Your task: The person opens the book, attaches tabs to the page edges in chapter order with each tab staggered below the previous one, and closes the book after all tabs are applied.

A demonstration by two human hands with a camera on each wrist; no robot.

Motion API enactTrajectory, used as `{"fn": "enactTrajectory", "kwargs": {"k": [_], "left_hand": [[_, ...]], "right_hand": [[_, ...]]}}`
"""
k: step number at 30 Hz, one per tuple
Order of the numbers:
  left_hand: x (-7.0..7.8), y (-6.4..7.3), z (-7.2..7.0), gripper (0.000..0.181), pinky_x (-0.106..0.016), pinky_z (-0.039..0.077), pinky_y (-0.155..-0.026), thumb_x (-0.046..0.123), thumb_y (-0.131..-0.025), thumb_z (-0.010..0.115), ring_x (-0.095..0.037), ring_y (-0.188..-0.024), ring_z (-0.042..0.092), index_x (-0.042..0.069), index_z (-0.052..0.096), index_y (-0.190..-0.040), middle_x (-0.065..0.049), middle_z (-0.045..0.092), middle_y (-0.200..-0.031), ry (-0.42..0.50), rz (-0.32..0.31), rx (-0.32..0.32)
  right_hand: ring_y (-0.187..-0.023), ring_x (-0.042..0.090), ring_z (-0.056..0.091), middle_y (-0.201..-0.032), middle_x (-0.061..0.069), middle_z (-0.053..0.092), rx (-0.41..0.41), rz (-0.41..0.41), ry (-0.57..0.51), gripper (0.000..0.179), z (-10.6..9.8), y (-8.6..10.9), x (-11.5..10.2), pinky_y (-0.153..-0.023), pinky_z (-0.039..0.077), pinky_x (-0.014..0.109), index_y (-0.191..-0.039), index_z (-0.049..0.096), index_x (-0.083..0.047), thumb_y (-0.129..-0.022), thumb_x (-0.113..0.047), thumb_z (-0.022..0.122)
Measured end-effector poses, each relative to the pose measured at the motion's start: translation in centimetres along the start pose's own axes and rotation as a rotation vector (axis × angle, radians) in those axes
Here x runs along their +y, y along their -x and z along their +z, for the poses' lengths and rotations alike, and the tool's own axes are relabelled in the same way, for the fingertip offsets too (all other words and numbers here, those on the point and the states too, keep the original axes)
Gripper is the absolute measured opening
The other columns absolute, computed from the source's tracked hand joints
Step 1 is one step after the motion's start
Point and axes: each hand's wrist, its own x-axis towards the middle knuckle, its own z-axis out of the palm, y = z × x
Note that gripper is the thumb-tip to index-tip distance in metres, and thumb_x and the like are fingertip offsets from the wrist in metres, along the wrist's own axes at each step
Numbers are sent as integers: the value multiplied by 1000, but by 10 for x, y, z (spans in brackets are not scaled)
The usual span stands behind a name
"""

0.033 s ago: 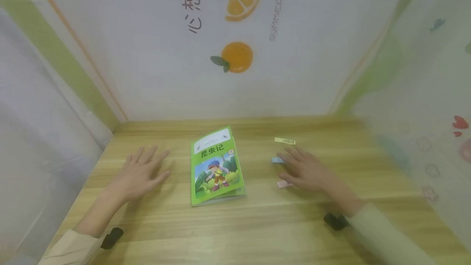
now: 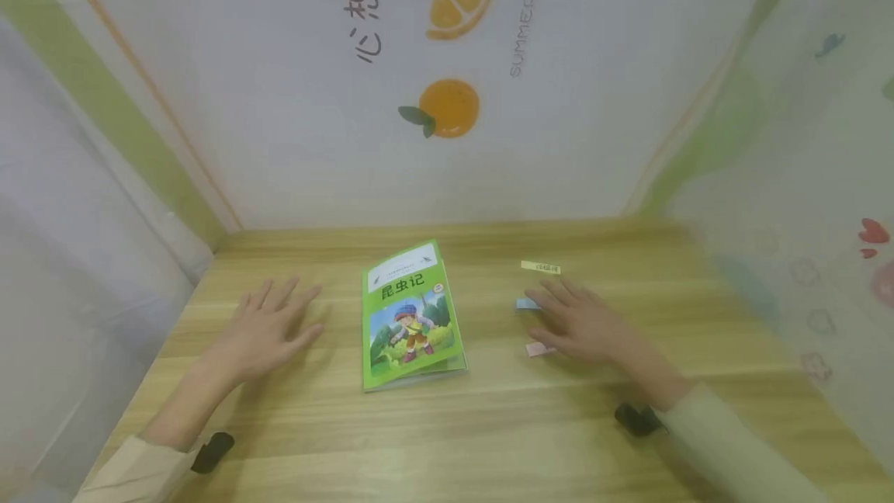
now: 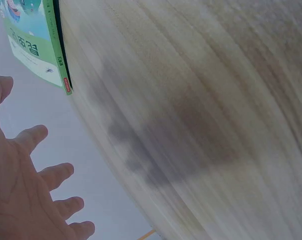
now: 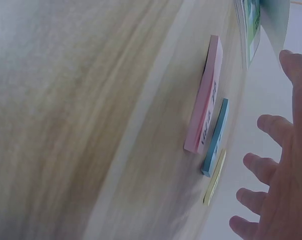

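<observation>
A green children's book (image 2: 401, 332) with a cartoon figure on its cover lies on the wooden table between the two hands, its lower right cover edge slightly lifted. My left hand (image 2: 268, 336) is to the left of the book, palm down, fingers spread and holding nothing. In the left wrist view its shadow falls on the wood below. Right of the book, my right hand (image 2: 583, 326) hovers with spread, empty fingers over small sticky note pads. The pink pad (image 4: 203, 107) and the blue pad (image 4: 217, 137) are partly covered by it in the head view; the yellow pad (image 2: 541, 267) shows just beyond the fingertips.
The wooden table (image 2: 419, 441) runs back to a white curtain (image 2: 314, 146) printed with oranges and lettering. More curtain hangs at the left and right sides. Dark objects (image 2: 213, 452) are at both wrists, near the pale sleeves.
</observation>
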Motion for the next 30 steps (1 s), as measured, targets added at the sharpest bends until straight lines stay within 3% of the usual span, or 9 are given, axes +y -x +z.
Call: {"fn": "enactTrajectory", "kwargs": {"k": [9,13,19,23,27,30], "left_hand": [[0,-2,-2,72,-77,10,-109,54,-104,47,-63,-140,14,11,33,-159,-32,23,-159,11,1,-6],[9,-8,3,72,-70,12,-114,50,-103,52,-57,-143,16,8,32,-159,-30,25,-159,71,46,-6],[46,-20,16,73,-62,19,-116,36,-99,67,-49,-144,25,4,35,-157,-26,30,-159,192,185,-12],[77,-30,26,72,-65,21,-114,45,-100,62,-49,-146,21,15,35,-159,-23,24,-162,227,236,-97],[98,-38,39,69,-70,26,-109,54,-100,58,-52,-145,18,25,38,-159,-21,19,-164,174,241,-205],[105,-41,47,66,-72,28,-107,54,-98,59,-56,-144,17,26,43,-157,-20,18,-165,118,240,-235]], "right_hand": [[-140,57,27,-156,26,36,26,-21,-10,70,4,-7,8,-107,29,72,-155,43,-11,-101,-55,53],[-140,52,32,-155,25,38,31,-16,-76,67,4,-8,15,-110,29,67,-153,46,-8,-101,-47,60],[-120,40,57,-131,21,60,136,-81,-237,43,2,-10,18,-101,46,59,-132,61,3,-96,-19,73],[-117,34,60,-125,14,65,174,-129,-293,34,-3,-21,8,-98,50,53,-126,64,2,-96,-12,72],[-126,33,55,-133,12,62,130,-158,-326,36,-13,-38,-16,-102,48,51,-130,62,1,-98,-14,70],[-130,34,51,-138,14,58,49,-176,-295,39,-15,-52,-39,-107,43,51,-132,61,-1,-98,-19,70]]}}
